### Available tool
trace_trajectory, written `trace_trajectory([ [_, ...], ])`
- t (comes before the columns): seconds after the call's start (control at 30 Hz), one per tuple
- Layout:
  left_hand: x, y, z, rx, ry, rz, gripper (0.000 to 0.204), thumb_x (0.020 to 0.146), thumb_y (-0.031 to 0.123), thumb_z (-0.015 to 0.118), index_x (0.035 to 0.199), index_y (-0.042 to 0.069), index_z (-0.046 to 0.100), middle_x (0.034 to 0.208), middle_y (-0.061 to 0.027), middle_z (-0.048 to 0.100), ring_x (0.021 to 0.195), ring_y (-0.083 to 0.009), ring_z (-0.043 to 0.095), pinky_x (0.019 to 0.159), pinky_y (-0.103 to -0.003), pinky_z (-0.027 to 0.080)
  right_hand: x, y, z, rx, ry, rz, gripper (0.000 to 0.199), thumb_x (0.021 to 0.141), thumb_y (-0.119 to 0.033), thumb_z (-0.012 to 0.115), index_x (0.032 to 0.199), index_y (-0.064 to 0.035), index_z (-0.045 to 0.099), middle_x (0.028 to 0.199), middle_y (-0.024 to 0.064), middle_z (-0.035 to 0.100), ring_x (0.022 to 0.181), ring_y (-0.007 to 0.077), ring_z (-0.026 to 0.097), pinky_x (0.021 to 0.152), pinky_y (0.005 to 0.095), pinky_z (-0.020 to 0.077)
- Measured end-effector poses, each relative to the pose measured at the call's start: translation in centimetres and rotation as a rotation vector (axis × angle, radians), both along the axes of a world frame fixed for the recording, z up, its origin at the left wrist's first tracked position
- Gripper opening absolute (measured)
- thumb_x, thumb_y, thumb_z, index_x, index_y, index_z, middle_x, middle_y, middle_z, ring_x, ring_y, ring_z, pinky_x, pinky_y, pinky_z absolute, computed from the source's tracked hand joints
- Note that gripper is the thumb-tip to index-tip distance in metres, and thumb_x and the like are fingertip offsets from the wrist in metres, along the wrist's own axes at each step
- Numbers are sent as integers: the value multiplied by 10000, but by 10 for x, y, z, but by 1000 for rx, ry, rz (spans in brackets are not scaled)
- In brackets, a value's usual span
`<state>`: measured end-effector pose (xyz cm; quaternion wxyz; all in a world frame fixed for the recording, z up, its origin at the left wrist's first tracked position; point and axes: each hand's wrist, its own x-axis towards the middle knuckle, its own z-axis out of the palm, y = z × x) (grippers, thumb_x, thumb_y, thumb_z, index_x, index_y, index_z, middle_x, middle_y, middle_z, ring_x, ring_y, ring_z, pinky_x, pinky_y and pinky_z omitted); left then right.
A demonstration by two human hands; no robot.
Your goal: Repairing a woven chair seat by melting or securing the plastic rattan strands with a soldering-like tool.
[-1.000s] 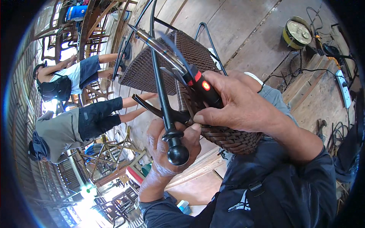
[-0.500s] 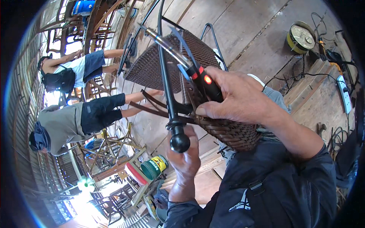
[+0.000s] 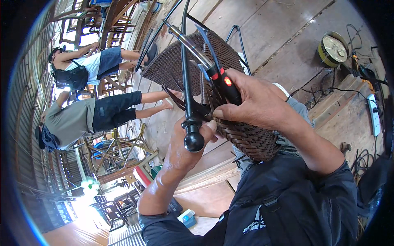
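A soldering iron point(image 3: 229, 87) with a black handle, a glowing red light and a long metal barrel is in my right hand point(image 3: 260, 96). My right thumb presses on the edge of a brown woven chair part point(image 3: 250, 141). Thin blue-grey pieces point(image 3: 206, 43) stick out beside the iron; their kind is unclear. My left hand point(image 3: 182, 143) is closed at the same woven edge, partly hidden behind a black metal post with a ball end point(image 3: 194, 138). Its thumb and fingers pinch the weave there. Loose dark strips point(image 3: 174, 97) stick out left of the post.
A woven panel point(image 3: 172, 67) on a black frame spreads beyond my hands. A yellow-black can point(image 3: 333, 49) and a white power strip point(image 3: 374, 115) with cables lie at right. Two people point(image 3: 72, 121) stand at left, near stacked chair frames. A blue box point(image 3: 188, 219) lies below.
My left hand has moved up to the woven edge, its thumb now showing there. The view has shifted slightly, and the two people have changed their arm positions.
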<state>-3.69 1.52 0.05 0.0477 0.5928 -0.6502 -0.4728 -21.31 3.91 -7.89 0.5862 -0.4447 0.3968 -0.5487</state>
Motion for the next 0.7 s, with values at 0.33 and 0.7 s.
trace_trajectory([
  [0.33, -6, 6, -5, -38, 127, 105, 243, 841, 173, 557, 828, -69, 577, 663, -113, 625, 629, -164, 630, 587, -298, 486, 4, -4, -13, -15, 65, -7, 450, 686, -352, 688, 1044, -118, 545, 752, 41, 577, 682, 182, 561, 648, 326, 436],
  [0.7, -3, 6, -11, -113, 128, 61, 207, 844, 142, 551, 813, -61, 583, 656, -103, 618, 639, -165, 629, 595, -306, 482, 2, 0, -6, 4, 123, -19, 425, 686, -309, 689, 1034, -114, 541, 761, 68, 589, 691, 224, 582, 652, 350, 448],
])
